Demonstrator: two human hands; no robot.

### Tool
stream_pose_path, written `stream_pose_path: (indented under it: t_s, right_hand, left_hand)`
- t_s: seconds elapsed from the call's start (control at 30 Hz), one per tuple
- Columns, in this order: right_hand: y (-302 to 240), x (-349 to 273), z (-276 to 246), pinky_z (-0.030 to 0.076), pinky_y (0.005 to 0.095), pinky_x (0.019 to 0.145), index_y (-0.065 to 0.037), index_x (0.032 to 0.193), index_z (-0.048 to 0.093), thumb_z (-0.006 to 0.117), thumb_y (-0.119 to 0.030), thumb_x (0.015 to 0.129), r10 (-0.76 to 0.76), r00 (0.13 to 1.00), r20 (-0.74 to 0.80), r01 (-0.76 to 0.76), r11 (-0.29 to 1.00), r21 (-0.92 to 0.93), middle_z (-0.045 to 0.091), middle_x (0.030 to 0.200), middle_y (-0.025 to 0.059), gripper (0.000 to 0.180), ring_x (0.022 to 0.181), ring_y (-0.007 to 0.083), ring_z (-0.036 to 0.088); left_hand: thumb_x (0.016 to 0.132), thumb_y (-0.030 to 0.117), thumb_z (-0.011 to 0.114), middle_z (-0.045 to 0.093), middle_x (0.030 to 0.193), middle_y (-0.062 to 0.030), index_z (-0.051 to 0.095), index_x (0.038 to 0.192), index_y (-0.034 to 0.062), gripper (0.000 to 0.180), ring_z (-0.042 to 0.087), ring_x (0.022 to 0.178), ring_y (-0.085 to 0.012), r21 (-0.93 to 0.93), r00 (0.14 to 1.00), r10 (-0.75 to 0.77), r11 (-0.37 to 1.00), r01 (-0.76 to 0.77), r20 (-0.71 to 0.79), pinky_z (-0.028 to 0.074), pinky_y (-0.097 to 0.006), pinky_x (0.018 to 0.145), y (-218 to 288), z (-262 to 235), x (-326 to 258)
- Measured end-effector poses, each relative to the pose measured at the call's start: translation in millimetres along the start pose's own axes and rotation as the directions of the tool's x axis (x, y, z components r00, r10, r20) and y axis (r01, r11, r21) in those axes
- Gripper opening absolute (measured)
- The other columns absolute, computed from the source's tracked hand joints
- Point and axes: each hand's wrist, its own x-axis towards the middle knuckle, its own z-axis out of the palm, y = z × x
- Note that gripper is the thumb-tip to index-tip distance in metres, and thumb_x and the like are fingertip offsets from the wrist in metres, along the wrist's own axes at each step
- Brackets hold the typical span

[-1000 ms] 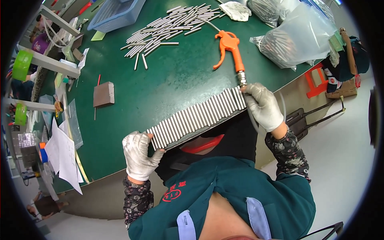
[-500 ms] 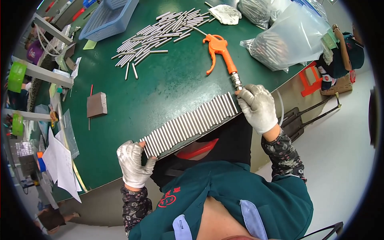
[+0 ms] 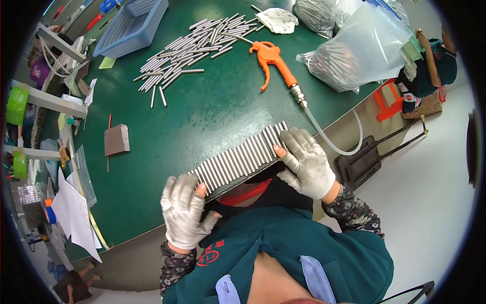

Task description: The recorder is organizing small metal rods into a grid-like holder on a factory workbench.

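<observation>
A slanting row of steel rods (image 3: 238,161) lies side by side along the near edge of the green table. My left hand (image 3: 183,210), in a white glove with some bare fingertips, rests its outstretched fingers over the row's left end, the thumb apart. At the right end my right hand (image 3: 309,164), gloved alike, lays its extended fingers on the outermost rods. Both hands are open, pressing on the row rather than gripping it. An orange air blow gun (image 3: 273,63) lies beyond my right hand, nozzle toward a loose pile of rods (image 3: 197,48).
A blue plastic basket (image 3: 132,28) stands at the far left. Clear bags of rods (image 3: 336,63) and a crumpled white glove (image 3: 277,20) lie at the far right. A brown block (image 3: 117,140) sits on the left. The gun's hose (image 3: 331,144) loops over the right table edge. Another person (image 3: 430,63) is beyond.
My right hand has left the blow gun's hose end and moved onto the row's right end. My left hand has shifted right and flattened over the left end. The row looks more closely packed.
</observation>
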Motion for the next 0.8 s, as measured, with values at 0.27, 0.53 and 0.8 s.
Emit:
stream_pose_path:
  t_s: [0.27, 0.53, 0.8]
  right_hand:
    - [4.0, -6.5, 1.7, 0.036, 0.0483, 0.102, -0.006, 0.124, 0.049, 0.072, -0.025, 0.066, 0.077, 0.995, -0.063, -0.076, 0.997, 0.012, 0.049, 0.127, 0.0194, 0.065, 0.121, 0.0371, 0.045]
    - [7.2, -11.0, 5.0, 0.036, 0.0483, 0.101, -0.005, 0.124, 0.049, 0.071, -0.022, 0.066, 0.097, 0.990, -0.103, -0.098, 0.995, -0.002, 0.049, 0.127, 0.0194, 0.065, 0.120, 0.0373, 0.046]
    - [10.6, -13.3, 7.7, 0.038, 0.0494, 0.098, -0.005, 0.130, 0.044, 0.071, -0.014, 0.067, 0.091, 0.982, -0.163, -0.083, 0.995, 0.056, 0.049, 0.125, 0.0227, 0.069, 0.115, 0.0414, 0.048]
  left_hand:
    - [0.058, 0.039, 0.077, 0.046, 0.130, -0.0186, 0.038, 0.135, 0.0079, 0.091, 0.043, 0.123, -0.0370, -0.165, 0.958, 0.083, 0.986, -0.038, 0.275, 0.022, -0.057, 0.108, 37.2, 12.7, 47.5]
    - [0.056, 0.038, 0.078, 0.045, 0.133, -0.0157, 0.041, 0.130, 0.0064, 0.089, 0.040, 0.126, -0.0343, -0.165, 0.930, 0.119, 0.984, -0.065, 0.347, 0.022, -0.057, 0.108, 45.6, 28.1, 58.0]
    - [0.057, 0.039, 0.078, 0.045, 0.133, -0.0151, 0.045, 0.128, 0.0082, 0.084, 0.039, 0.126, -0.0334, -0.166, 0.931, 0.125, 0.984, -0.071, 0.342, 0.022, -0.057, 0.108, 50.9, 30.8, 65.3]
